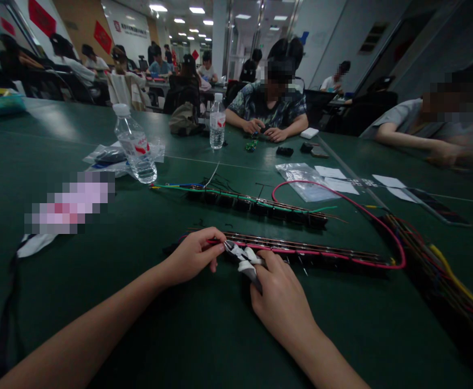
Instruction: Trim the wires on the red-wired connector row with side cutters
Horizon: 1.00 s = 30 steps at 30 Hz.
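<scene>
Lower middle of frame: the left hand [194,256] pinches the pink wire [301,252] steady on the strip [301,249], so the right hand [279,294], closed around white-handled cutters [242,255], can snip cleanly.

Dark green table [204,335] under both hands. White-handled cutters [244,259] in right hand [281,300]. Pink wire [342,201] looping off dark strip [301,251] beyond fingers. Farther out, green wire [220,192]; clear bottle [136,146], red-white label. Yellow, red wires [443,259] bundled at right.
</scene>
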Each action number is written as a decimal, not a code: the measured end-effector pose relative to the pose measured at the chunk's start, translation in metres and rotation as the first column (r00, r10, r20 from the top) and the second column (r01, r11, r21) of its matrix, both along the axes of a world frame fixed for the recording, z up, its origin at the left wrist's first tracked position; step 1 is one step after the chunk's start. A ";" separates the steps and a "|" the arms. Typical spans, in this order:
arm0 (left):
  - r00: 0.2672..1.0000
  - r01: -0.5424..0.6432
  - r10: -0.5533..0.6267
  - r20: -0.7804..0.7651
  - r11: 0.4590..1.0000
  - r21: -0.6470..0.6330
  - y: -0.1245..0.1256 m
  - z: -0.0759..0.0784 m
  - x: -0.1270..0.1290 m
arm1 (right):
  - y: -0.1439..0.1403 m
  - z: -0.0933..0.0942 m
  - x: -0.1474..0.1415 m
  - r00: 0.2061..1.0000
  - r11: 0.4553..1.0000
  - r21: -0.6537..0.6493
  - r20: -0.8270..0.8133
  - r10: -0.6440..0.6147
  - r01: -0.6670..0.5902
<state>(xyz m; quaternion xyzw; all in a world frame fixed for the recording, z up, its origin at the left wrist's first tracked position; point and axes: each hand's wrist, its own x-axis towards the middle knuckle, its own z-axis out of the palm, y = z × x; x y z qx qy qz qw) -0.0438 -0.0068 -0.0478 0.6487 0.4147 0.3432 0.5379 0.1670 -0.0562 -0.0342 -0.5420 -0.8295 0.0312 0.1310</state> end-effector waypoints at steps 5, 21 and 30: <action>1.000 -0.003 0.003 0.012 1.000 0.006 0.000 0.001 0.000 | 0.002 -0.001 0.001 1.000 1.000 0.010 0.010 0.003 -0.004; 1.000 -0.009 0.010 -0.014 1.000 0.017 -0.001 0.001 0.000 | 0.002 -0.004 0.001 0.999 0.999 0.039 0.034 0.009 -0.010; 1.000 -0.007 0.007 -0.014 1.000 0.007 0.000 0.001 0.000 | 0.000 -0.002 -0.001 0.999 1.000 0.022 0.043 0.013 -0.014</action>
